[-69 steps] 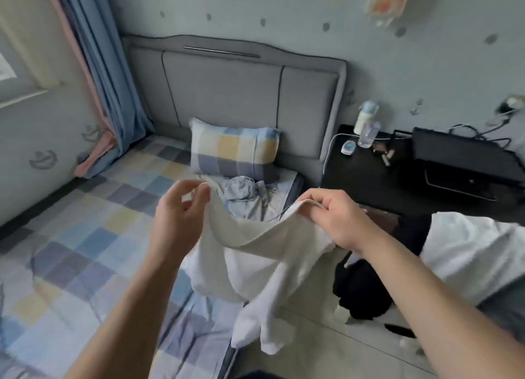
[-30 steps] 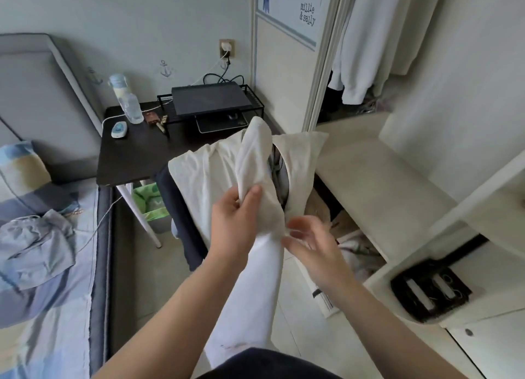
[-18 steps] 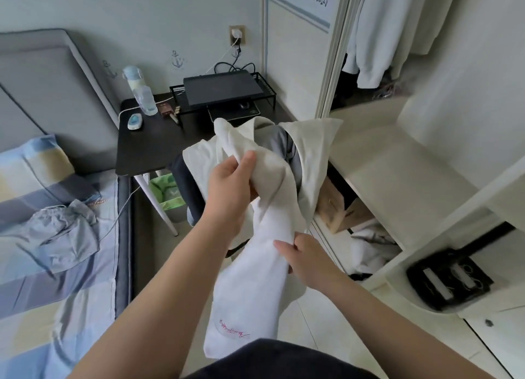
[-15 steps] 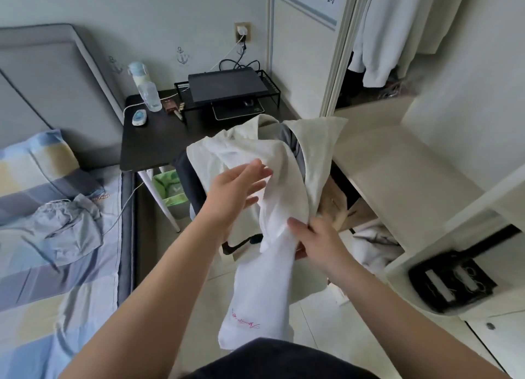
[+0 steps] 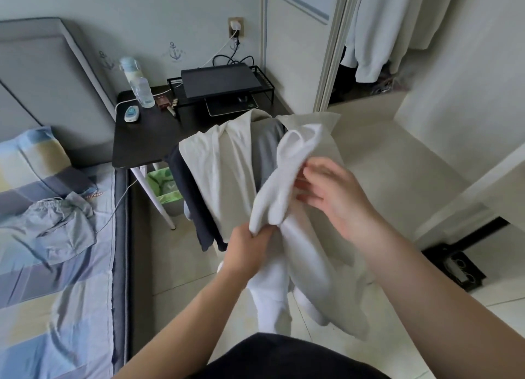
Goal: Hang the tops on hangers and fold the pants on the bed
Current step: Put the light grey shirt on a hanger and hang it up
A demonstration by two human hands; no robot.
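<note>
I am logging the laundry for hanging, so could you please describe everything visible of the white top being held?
The white top is soft, plain cloth, bunched lengthwise. The left hand grips a gathered fold midway; the right hand lays fairly straight fingers on its upper part. An opening shows at its top end, and the rest hangs toward the floor, in front of other draped clothes.

The left forearm (image 5: 184, 322) and the right forearm (image 5: 426, 293) are bare along all that shows, from wrist to the near edge. The left grip (image 5: 250, 253) and the right grip (image 5: 332, 199) are bare too, and the right one's fingers are slightly blurred. Between the forearms, at the near edge, a black garment (image 5: 284, 356) covers the body. It is plain, smooth, matte cloth with a rounded far outline.
</note>
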